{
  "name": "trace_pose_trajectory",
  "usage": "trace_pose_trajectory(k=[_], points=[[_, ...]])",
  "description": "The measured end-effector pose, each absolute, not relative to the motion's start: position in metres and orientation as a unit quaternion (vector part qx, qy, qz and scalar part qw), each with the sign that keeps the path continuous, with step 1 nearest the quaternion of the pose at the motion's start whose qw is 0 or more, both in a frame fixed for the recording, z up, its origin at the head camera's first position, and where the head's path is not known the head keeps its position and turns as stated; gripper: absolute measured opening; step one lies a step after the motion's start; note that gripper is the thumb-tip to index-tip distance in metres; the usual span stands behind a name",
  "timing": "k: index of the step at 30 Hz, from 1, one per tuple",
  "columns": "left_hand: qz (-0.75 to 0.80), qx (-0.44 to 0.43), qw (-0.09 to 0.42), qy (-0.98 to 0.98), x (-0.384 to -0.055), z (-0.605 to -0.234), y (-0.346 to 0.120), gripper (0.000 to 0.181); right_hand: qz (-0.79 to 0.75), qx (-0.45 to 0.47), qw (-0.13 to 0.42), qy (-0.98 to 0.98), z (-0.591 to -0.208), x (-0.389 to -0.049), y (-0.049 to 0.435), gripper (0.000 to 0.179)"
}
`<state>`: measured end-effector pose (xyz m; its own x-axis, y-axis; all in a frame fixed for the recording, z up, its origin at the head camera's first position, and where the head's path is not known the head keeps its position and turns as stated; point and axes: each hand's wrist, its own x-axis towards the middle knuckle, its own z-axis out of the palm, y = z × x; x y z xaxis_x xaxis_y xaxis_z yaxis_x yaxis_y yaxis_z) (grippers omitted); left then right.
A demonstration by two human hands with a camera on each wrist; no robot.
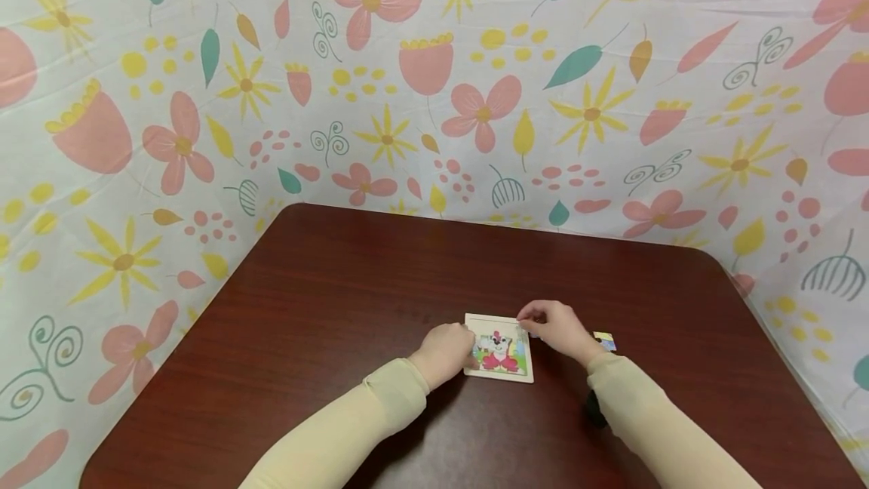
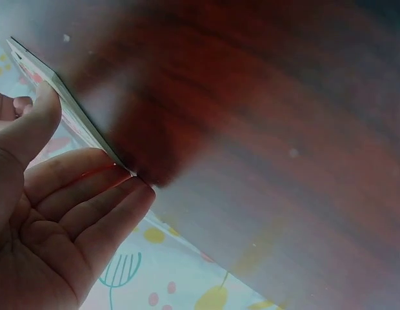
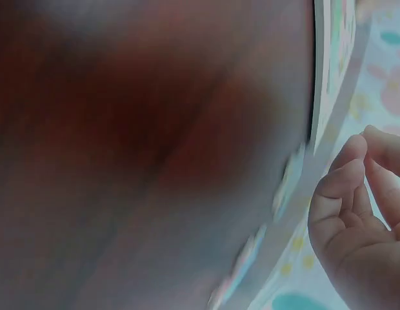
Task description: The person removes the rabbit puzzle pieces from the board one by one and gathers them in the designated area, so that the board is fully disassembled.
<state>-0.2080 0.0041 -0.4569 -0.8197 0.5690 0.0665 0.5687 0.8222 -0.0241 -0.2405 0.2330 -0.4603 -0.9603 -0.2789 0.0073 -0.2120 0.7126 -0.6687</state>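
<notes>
A square puzzle board (image 1: 498,378) with a pale wooden rim lies on the table, its picture a cartoon animal in red and white. At its left edge my left hand (image 1: 444,353) grips it. In the left wrist view, the thumb (image 2: 44,119) lies over the board's face and the other fingers rest along its edge. My right hand (image 1: 558,329) is at the board's upper right corner. Its thumb and fingertips meet in the right wrist view, where no piece shows between them. One puzzle piece (image 1: 604,339), yellow and blue, lies right of that hand, partly hidden by it.
The dark red-brown table (image 1: 339,285) reaches back to a flower-printed cloth (image 1: 434,96) hanging behind and at the sides. In the right wrist view, blurred loose pieces (image 3: 289,181) lie near the board's corner. Something black (image 1: 595,409) shows beneath the right wrist.
</notes>
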Motion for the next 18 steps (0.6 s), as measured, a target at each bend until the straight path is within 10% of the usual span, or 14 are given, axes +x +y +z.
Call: trace_pose_trajectory(k=[18], points=[[-0.002, -0.308, 0.022, -0.951, -0.208, -0.456, 0.000, 0.028, -0.370, -0.208, 0.066, 0.903, -0.471, -0.236, 0.175, 0.007]])
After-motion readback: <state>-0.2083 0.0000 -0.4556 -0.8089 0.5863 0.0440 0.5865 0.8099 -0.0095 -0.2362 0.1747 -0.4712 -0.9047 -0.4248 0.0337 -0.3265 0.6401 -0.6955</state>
